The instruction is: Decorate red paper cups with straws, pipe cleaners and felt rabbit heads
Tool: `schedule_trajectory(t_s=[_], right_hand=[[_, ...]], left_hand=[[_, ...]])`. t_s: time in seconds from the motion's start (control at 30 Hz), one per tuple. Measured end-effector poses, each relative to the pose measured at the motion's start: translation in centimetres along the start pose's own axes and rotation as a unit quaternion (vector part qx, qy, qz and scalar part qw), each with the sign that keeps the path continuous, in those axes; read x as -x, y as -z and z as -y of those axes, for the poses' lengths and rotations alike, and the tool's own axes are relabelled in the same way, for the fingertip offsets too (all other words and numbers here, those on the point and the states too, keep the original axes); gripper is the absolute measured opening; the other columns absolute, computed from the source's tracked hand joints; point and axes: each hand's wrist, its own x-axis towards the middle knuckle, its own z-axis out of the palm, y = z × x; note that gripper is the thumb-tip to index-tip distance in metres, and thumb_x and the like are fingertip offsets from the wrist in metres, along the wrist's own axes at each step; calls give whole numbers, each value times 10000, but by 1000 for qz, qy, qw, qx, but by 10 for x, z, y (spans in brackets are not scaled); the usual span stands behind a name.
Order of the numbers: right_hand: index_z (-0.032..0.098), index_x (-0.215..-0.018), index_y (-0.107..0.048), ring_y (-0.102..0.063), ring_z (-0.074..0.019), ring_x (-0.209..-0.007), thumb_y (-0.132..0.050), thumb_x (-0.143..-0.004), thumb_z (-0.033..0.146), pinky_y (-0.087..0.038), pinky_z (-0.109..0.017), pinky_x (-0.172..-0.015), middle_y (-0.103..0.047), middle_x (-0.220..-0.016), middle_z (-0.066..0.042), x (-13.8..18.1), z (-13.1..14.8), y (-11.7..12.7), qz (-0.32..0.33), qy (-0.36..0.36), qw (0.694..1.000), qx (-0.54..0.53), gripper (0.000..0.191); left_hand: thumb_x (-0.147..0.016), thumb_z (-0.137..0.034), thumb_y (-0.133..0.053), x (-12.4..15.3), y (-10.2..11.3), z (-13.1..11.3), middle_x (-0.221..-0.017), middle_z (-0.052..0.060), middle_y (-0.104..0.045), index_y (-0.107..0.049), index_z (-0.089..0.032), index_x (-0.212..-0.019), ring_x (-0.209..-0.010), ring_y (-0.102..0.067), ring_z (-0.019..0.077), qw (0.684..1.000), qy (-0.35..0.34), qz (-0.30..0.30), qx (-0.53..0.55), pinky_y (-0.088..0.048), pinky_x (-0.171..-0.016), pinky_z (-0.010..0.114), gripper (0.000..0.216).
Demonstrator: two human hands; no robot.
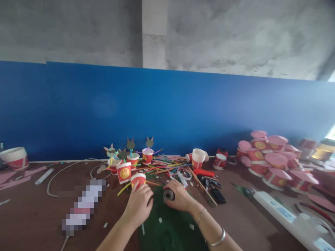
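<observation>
My left hand (pixel 140 202) is closed, its fingers against the near side of a red and white paper cup (pixel 138 179). My right hand (pixel 180 196) curls around a small dark roll (pixel 169 195) with a hole in its middle, low over a dark green mat (pixel 167 232). Another red cup (pixel 124 173) with a yellow emblem stands just behind the left one. Beyond it are cups topped with grey cat-like paper figures, one being the figure cup (pixel 148 156) at the back. A yellow strip (pixel 124 189) sticks out left of the held cup.
Colourful strips (pixel 167 160) lie heaped at the back centre. A white cup (pixel 198 158), a red-handled tool (pixel 204 173) and a black object (pixel 218 196) sit right of them. Stacked pink-topped cups (pixel 277 160) and a white power strip (pixel 277 207) occupy the right. A blue panel (pixel 167 111) closes the back.
</observation>
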Motion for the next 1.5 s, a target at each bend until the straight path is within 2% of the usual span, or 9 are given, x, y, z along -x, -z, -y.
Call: schedule_trajectory(t_s=[0.1, 0.2, 0.47, 0.67, 0.8, 0.93, 1.13, 1.3, 1.5], right_hand=[[212, -1003, -617, -554, -244, -978, -604, -636, 185, -413, -351, -859, -648, -978, -62, 1, 2, -2, -1, -25, 999, 25, 368], [205, -1020, -610, -571, -244, -964, -614, -672, 215, -407, -362, -868, -660, -997, -70, -1, -1, -3, -27, -70, 997, 37, 348], [193, -964, -630, -595, -230, -932, -647, -690, 237, -434, -349, -844, -676, -966, -68, -2, -9, -7, -74, -82, 994, 2, 279], [180, -944, -634, -615, -222, -885, -608, -742, 281, -463, -347, -808, -681, -937, -73, -4, -9, -3, -124, -101, 986, -49, 227], [191, -956, -627, -612, -228, -927, -589, -758, 285, -458, -360, -844, -676, -970, -77, -5, -10, -2, -174, -102, 977, -62, 222], [197, -975, -624, -607, -228, -936, -586, -769, 299, -453, -363, -859, -677, -980, -77, -4, -11, -2, -190, -109, 973, -66, 233], [187, -984, -613, -602, -219, -902, -569, -785, 313, -458, -346, -827, -671, -952, -77, -4, -12, 0, -205, -114, 970, -65, 239], [183, -985, -611, -599, -216, -896, -572, -786, 317, -456, -338, -820, -670, -950, -76, -4, -13, 0, -207, -117, 970, -58, 243], [191, -984, -611, -601, -220, -902, -568, -790, 323, -457, -337, -822, -667, -953, -76, -3, -12, 0, -211, -114, 969, -52, 238]], left_hand=[[-780, -106, -478, 0, 1, 2, -979, 68, -676, -663, -222, -913, -1023, -557, 267, 1000, 2, -16, 5, -187, -1067, 539, 256], [-826, -152, -454, 1, 4, -10, -990, 77, -675, -674, -220, -942, -993, -568, 249, 999, -33, 1, 42, -293, -1031, 478, 258], [-699, -487, -670, 17, -7, -46, -1343, 116, -508, -527, -269, -1268, -1251, -425, 334, 964, -128, 206, 106, -217, -1082, 543, 626], [-797, -104, -476, 12, -7, -42, -1276, 102, -569, -583, -234, -1213, -1242, -439, 277, 987, -82, 129, 51, -179, -1110, 512, 449], [-716, -400, -661, 17, -1, -54, -1342, 94, -515, -467, -295, -1322, -1267, -413, 325, 951, -182, 208, 138, -133, -1107, 560, 645], [-657, -556, -680, 23, -7, -55, -1435, 81, -405, -454, -339, -1321, -1354, -261, 366, 949, -175, 227, 130, -39, -1087, 627, 734], [-854, -279, -533, 15, -6, -49, -1353, 109, -499, -538, -278, -1258, -1321, -336, 327, 991, -75, 109, 24, -90, -1098, 606, 404], [-777, -436, -619, 24, -17, -55, -1367, 92, -495, -433, -331, -1341, -1273, -417, 329, 943, -210, 210, 148, -214, -1093, 537, 603], [-793, -518, -570, 30, -27, -48, -1479, 40, -329, -371, -416, -1352, -1360, -256, 352, 946, -186, 239, 112, -169, -1073, 628, 602]])
